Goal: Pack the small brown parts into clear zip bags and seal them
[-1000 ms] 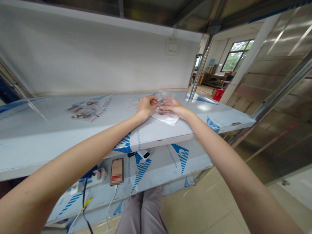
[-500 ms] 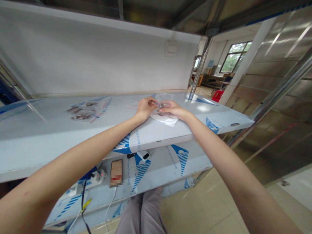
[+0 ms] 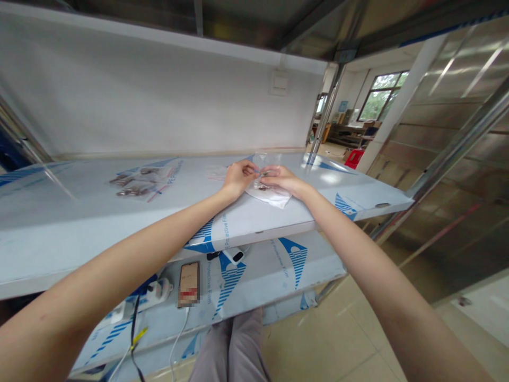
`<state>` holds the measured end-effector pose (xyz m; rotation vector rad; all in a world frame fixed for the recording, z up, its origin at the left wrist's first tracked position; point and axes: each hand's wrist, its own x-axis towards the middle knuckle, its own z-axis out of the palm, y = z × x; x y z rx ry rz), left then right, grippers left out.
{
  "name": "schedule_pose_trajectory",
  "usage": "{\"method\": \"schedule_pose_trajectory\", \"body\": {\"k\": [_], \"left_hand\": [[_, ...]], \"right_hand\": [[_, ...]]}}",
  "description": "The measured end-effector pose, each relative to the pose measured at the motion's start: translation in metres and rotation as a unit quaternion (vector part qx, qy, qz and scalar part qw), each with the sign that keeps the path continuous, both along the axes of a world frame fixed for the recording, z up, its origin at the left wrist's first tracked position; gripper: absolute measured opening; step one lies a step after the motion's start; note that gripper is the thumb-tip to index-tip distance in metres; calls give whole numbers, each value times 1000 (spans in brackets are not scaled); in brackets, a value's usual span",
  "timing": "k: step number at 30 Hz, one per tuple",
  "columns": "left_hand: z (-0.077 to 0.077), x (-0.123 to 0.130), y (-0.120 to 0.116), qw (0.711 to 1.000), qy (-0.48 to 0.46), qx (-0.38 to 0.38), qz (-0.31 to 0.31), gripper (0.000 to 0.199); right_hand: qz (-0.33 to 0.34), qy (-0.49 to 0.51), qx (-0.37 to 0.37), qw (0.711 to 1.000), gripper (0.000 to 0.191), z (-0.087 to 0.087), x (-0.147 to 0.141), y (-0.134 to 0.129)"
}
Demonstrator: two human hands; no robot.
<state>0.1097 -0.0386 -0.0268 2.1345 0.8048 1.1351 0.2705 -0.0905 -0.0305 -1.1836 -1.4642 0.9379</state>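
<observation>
My left hand (image 3: 239, 178) and my right hand (image 3: 279, 179) meet over the upper shelf, fingertips close together. Both pinch the top of a small clear plastic bag (image 3: 261, 185), which holds small dark metallic pieces. Beneath the bag lies a white sheet or cloth (image 3: 277, 198). Several filled clear bags (image 3: 139, 183) with dark metallic parts rest to the left on the shelf. Another clear bag (image 3: 217, 172) lies flat just left of my left hand.
The film-covered upper shelf (image 3: 91, 217) has a front edge below my forearms. On the lower shelf are a phone (image 3: 189, 284), a white device (image 3: 234, 255), a power strip (image 3: 159, 292) and cables. A metal post (image 3: 326, 114) stands behind at the right.
My fingers have shifted slightly at the bag's top, and the small pieces inside show more clearly below my right fingertips. The arms are nearly where they were.
</observation>
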Motion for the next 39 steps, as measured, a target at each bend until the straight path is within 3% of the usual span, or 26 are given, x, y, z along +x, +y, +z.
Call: {"method": "schedule_pose_trajectory", "body": {"k": [7, 11, 18, 31, 39], "left_hand": [[-3, 1, 4, 1000, 13, -1, 17, 21], [-5, 1, 5, 998, 68, -16, 5, 15], [-1, -2, 1, 998, 53, -38, 14, 10], [-7, 1, 10, 998, 59, -8, 35, 7], [-6, 0, 8, 998, 68, -7, 4, 9]], "right_hand": [[-26, 52, 0, 998, 27, -1, -1, 1], [-16, 27, 15, 999, 23, -5, 4, 6], [-60, -6, 33, 998, 11, -3, 8, 7], [-27, -10, 24, 999, 12, -4, 11, 7], [-61, -7, 28, 998, 18, -1, 11, 4]]}}
